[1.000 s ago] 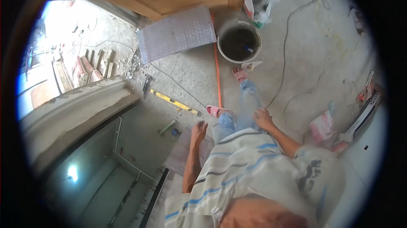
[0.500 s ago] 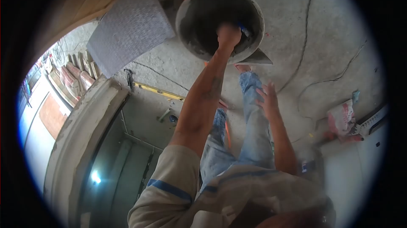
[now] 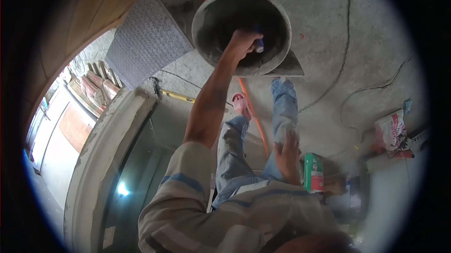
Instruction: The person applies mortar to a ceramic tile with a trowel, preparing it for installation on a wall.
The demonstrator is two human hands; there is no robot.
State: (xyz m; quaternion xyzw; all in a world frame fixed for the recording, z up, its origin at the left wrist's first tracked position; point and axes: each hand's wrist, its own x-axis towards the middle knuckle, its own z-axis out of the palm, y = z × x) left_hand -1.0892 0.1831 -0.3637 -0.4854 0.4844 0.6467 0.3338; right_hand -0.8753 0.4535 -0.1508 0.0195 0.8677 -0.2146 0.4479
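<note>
My left hand (image 3: 243, 41) is closed around a tool with a blue handle (image 3: 259, 45), inside a large round bucket (image 3: 201, 41). The handle's end sticks out beside my fingers; the rest of the tool is hidden. Dark grey material coats the bucket's inside. My right hand (image 3: 287, 152) lies on my right thigh in worn jeans, its fingers extended and holding nothing. A flat triangular piece (image 3: 289, 66) lies under the bucket's lower right edge.
A patterned grey tile (image 3: 148, 36) stands left of the bucket. Nearby are an orange hose (image 3: 253, 112), a yellow level (image 3: 176, 96), a green bag (image 3: 313, 173), a red and white bag (image 3: 391, 130) and a raised ledge (image 3: 110, 145). A cracked concrete floor (image 3: 319, 55) surrounds them.
My left hand has shifted left and slightly down in the bucket, with the blue handle now pointing downward. My right hand has lowered from the air onto my thigh. The view has shifted slightly.
</note>
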